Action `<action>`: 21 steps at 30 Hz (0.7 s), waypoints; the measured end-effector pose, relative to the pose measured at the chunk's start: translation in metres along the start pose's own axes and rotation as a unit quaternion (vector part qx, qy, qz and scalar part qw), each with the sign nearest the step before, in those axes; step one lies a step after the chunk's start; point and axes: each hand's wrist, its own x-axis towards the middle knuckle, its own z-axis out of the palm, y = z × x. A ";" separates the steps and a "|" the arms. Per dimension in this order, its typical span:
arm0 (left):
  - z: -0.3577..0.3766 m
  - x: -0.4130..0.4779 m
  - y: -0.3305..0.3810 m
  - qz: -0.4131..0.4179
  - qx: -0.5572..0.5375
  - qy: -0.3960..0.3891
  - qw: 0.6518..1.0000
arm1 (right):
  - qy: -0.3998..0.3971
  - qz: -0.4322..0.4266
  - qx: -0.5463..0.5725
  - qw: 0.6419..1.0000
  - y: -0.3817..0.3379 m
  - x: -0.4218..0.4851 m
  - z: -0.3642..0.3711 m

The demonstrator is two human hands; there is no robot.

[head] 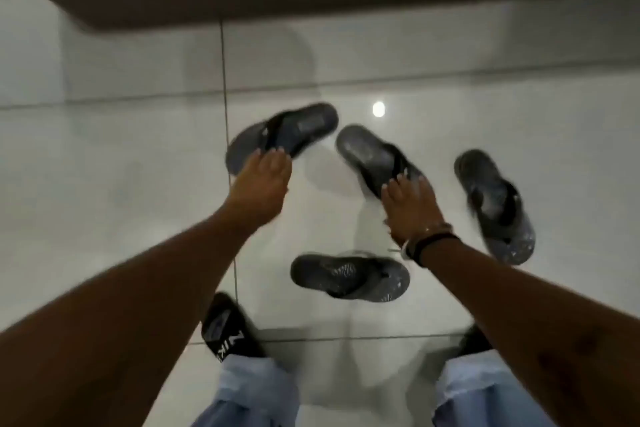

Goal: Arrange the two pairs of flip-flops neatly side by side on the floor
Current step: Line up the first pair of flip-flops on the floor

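Left hand: the left hand reaches down to the far-left flip-flop. Its fingers are curled over the edge by the strap. It looks like it has hold of it, but the picture is blurry.
Far-left flip-flop: it points up and to the right, tilted, near a tile line on the floor.
Middle flip-flop: the middle flip-flop tilts the other way. The right hand lies flat on its near end, fingers spread. I cannot tell if it grips or only presses.
Low flip-flop: the low flip-flop lies sideways, close to the person, with no hand on it.
Far-right flip-flop: the far-right flip-flop lies slanted, off by itself.
How far along: I think it has just begun. All four point different ways. None sit in pairs yet.
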 end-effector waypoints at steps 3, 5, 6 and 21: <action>0.044 0.049 -0.002 -0.016 0.076 0.024 0.997 | 0.085 0.013 -0.016 0.996 0.011 0.040 0.041; 0.052 0.064 -0.007 -0.011 0.119 -0.002 0.993 | 0.138 -0.013 -0.061 0.988 0.019 0.052 0.051; 0.057 0.069 -0.010 -0.009 0.144 -0.007 0.989 | 0.161 -0.027 -0.087 0.983 0.019 0.057 0.054; 0.083 0.051 -0.006 -0.246 -0.349 0.096 0.899 | 0.087 -0.062 0.151 0.983 -0.065 0.115 -0.016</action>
